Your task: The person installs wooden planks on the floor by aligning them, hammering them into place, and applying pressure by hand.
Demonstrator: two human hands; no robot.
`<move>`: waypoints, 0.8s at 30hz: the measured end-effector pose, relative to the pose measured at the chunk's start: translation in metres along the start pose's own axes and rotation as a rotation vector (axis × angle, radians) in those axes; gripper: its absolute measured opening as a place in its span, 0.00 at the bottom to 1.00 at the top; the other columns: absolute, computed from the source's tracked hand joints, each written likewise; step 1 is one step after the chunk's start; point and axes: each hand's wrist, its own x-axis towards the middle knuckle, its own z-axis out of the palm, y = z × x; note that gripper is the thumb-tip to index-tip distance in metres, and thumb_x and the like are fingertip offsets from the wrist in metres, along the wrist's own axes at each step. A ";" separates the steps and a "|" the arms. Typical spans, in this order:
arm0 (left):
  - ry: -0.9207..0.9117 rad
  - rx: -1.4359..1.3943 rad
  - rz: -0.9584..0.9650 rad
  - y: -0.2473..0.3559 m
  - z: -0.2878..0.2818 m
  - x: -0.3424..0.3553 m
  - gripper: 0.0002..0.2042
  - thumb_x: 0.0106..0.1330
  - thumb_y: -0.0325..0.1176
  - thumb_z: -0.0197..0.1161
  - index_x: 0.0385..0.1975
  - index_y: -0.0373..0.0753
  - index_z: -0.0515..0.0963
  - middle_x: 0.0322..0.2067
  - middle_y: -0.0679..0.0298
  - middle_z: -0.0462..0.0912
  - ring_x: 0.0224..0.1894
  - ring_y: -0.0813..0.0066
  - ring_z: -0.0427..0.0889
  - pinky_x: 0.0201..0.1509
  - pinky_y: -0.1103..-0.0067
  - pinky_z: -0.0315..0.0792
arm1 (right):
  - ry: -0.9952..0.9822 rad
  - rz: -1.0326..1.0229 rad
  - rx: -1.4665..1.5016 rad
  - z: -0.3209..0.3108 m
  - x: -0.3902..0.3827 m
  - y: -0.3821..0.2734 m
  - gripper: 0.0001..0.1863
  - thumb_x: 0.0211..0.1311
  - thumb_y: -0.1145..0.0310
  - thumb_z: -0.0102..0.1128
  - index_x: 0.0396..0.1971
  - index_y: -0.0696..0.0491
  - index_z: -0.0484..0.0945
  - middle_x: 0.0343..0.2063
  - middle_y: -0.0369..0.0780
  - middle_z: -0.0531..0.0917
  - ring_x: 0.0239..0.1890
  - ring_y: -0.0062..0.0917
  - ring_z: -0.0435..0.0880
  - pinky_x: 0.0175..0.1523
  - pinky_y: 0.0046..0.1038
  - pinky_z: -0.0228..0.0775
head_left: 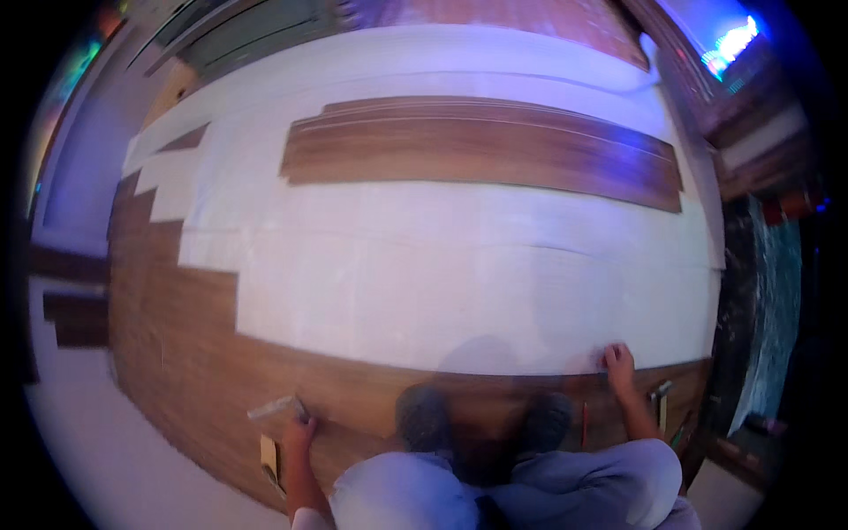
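Note:
My left hand [299, 431] grips a pale grey flat tool [274, 408], too blurred to identify, over the laid wood-look planks [177, 318]. Beside that hand lies a light wooden block [268, 452]. My right hand [618, 362] is curled and blurred at the edge of the white underlay [424, 283] where it meets the planks; whether anything is in its fingers I cannot tell. A red pencil-like stick [585, 424] and a hammer [662, 397] lie near my right arm. My shoes [422, 415] rest on the planks between my hands.
Several loose planks [477, 150] lie stacked across the underlay ahead, with an offcut [184, 137] at the upper left. The plank edge steps up along the left. A dark strip with plastic sheeting [770, 300] borders the right, below a dark frame [751, 150].

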 end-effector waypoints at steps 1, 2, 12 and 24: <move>-0.007 0.135 0.029 -0.002 0.003 0.024 0.29 0.62 0.57 0.62 0.50 0.36 0.82 0.46 0.47 0.85 0.51 0.48 0.84 0.54 0.59 0.77 | -0.009 0.012 0.133 0.009 0.030 -0.011 0.12 0.72 0.65 0.56 0.31 0.58 0.76 0.24 0.36 0.79 0.26 0.19 0.77 0.33 0.26 0.70; -0.008 0.128 0.033 0.017 0.001 0.039 0.28 0.63 0.57 0.62 0.48 0.35 0.83 0.44 0.47 0.86 0.49 0.47 0.85 0.52 0.59 0.78 | -0.007 -0.059 0.027 0.014 0.064 -0.019 0.12 0.72 0.64 0.56 0.31 0.58 0.76 0.23 0.36 0.79 0.26 0.19 0.76 0.33 0.25 0.70; 0.065 -0.152 0.634 0.142 -0.010 0.058 0.17 0.65 0.45 0.65 0.34 0.32 0.81 0.29 0.51 0.85 0.30 0.58 0.83 0.35 0.65 0.75 | -0.250 0.257 0.878 0.152 0.277 -0.190 0.11 0.69 0.66 0.55 0.42 0.59 0.77 0.39 0.48 0.84 0.39 0.36 0.87 0.45 0.34 0.83; -0.270 -0.122 0.453 0.183 -0.052 0.027 0.14 0.72 0.41 0.58 0.36 0.35 0.82 0.31 0.56 0.84 0.34 0.69 0.81 0.38 0.71 0.75 | -0.079 0.391 1.339 0.193 0.309 -0.251 0.14 0.70 0.62 0.59 0.44 0.58 0.73 0.39 0.48 0.80 0.27 0.32 0.80 0.40 0.34 0.84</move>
